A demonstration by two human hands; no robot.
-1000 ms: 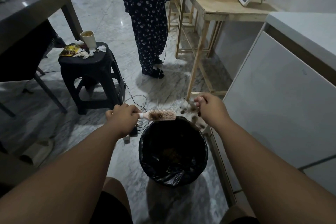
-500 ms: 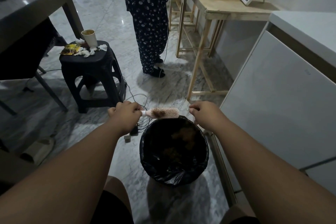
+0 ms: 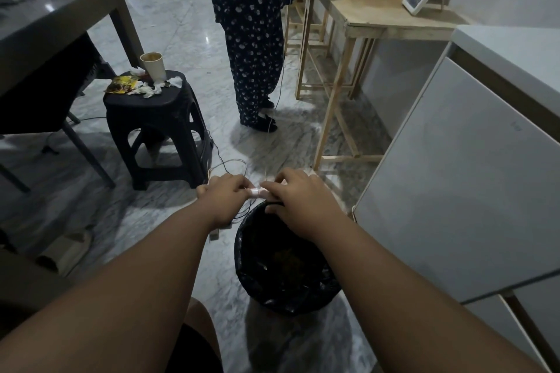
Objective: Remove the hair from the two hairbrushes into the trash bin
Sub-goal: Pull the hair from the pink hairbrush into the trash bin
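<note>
Both hands meet over the far rim of the trash bin (image 3: pixel 272 275), which stands on the floor. The left hand (image 3: pixel 224 195) is closed around the hairbrush (image 3: pixel 257 192) handle; the right hand (image 3: pixel 295 195) covers the brush head, its fingers curled down on it.

Both forearms are bare from the lower corners of the view up to the wrists, with no sleeves, watch or bands showing on them. The left hand (image 3: pixel 225 194) and right hand (image 3: pixel 298 200) wear no gloves, and no rings are visible. At about six o'clock a bare knee shows beside dark fabric, possibly the hem of shorts.
</note>
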